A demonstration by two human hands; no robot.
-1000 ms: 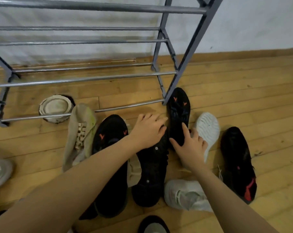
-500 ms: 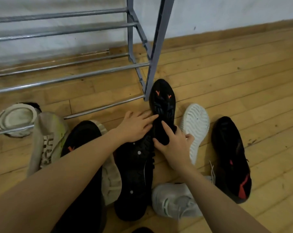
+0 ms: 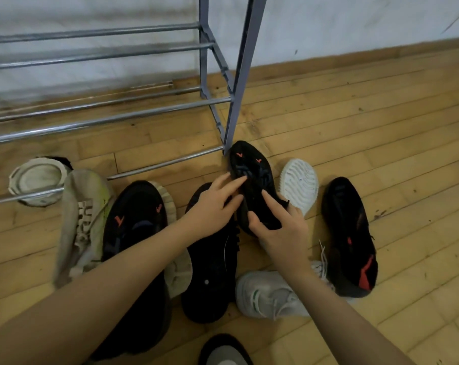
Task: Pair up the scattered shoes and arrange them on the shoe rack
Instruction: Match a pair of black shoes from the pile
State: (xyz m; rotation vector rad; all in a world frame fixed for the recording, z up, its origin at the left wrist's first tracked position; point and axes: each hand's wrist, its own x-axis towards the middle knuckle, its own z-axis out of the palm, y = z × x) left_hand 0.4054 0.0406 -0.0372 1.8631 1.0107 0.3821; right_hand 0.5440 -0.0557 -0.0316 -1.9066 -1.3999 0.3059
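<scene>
A black shoe with orange marks (image 3: 252, 175) lies with its toe against the foot of the grey shoe rack (image 3: 238, 75). My right hand (image 3: 281, 233) grips its heel end, thumb and index finger curled round the collar. My left hand (image 3: 212, 209) rests on its left side with fingers stretched over the laces. Its match, another black shoe with orange marks (image 3: 136, 227), lies left of my left arm. A black shoe turned sole-up (image 3: 212, 272) sits between the two.
A beige shoe (image 3: 83, 214) and a white sole-up shoe (image 3: 36, 180) lie at the left by the rack's bottom bar. A white sole (image 3: 299, 183), a black shoe with red (image 3: 349, 238), a white sneaker (image 3: 270, 296) and a dark shoe (image 3: 223, 351) lie on the wooden floor.
My right hand has closed round the heel of the black shoe by the rack leg. My left hand's fingers have stretched further over its laces. The view has shifted right.
</scene>
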